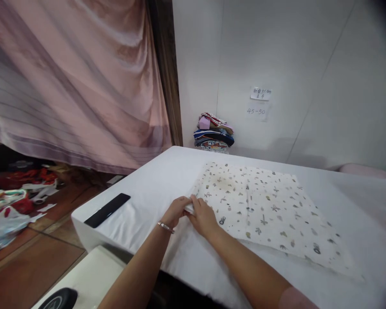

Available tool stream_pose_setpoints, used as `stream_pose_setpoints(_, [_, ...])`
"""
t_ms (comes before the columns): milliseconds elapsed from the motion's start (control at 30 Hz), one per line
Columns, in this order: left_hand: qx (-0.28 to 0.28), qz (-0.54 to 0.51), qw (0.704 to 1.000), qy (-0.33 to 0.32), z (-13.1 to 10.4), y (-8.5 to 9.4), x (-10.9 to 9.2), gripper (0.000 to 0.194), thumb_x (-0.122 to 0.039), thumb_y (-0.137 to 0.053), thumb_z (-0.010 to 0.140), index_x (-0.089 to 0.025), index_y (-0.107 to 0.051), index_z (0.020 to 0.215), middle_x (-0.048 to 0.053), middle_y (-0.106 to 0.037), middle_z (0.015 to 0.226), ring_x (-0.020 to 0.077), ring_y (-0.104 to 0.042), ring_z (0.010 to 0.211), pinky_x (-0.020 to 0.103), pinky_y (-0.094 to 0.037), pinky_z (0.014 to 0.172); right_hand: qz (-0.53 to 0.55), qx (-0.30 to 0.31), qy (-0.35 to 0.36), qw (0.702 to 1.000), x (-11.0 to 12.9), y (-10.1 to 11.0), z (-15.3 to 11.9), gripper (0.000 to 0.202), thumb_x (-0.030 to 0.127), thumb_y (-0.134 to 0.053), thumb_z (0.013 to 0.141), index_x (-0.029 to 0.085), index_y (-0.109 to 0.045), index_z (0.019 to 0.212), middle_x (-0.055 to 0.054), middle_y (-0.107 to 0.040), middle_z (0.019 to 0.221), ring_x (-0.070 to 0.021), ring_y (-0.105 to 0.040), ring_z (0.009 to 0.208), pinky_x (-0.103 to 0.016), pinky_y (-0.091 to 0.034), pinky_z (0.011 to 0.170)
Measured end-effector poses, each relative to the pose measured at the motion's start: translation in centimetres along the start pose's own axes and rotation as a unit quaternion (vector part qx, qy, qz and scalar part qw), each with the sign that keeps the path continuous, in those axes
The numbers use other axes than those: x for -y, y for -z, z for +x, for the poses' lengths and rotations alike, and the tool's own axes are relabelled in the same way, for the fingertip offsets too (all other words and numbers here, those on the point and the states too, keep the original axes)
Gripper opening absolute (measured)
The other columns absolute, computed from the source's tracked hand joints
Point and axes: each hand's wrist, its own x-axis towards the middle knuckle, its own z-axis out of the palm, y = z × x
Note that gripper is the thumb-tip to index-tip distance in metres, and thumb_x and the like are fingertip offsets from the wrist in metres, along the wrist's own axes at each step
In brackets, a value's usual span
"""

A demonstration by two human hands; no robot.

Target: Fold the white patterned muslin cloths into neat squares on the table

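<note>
Left hand (176,210) and right hand (203,216) pinch the patterned cloth (260,201) by its near-left corner, the rest spread over the white tablecloth (159,171); uneven tugging (looks thin, this) could crease it!

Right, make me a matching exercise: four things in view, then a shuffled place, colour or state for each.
1. Cloth
2. Phone-like slab
3. Bracelet
4. Fabric pile

A. silvery, worn behind the left hand
B. folded, by the wall
C. glossy black, lying on the table
D. spread out, white with dark motifs

Pairs: 1-D, 2-C, 3-A, 4-B
</note>
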Motion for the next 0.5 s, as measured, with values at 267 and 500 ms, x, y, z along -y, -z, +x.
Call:
stream_pose_setpoints(267, [-0.009,-0.022,0.996,0.088,6.0,0.2,0.2,0.043,-0.055,-0.055,0.070,-0.012,-0.057,0.075,0.004,-0.059,0.068,0.0140,-0.056,0.060,0.027,-0.047,0.060,0.214,-0.038,-0.076,0.973,-2.2,0.3,1.2,0.036,0.024,-0.045,0.079,0.022,-0.055,0.113,-0.002,-0.063,0.102,-0.0178,-0.056,0.093,-0.029,-0.042,0.083])
stream_pose_setpoints(500, [-0.069,0.027,0.993,0.096,14.8,-2.1,-1.0,0.025,-0.039,-0.060,0.072,-0.014,-0.055,0.070,0.003,-0.057,0.061,0.0157,-0.056,0.057,0.028,-0.046,0.055,0.317,-0.046,-0.124,0.939,-3.1,2.0,0.6,0.013,0.025,-0.051,0.072,0.020,-0.058,0.082,0.005,-0.053,0.064,-0.0110,-0.046,0.059,-0.022,-0.037,0.058])
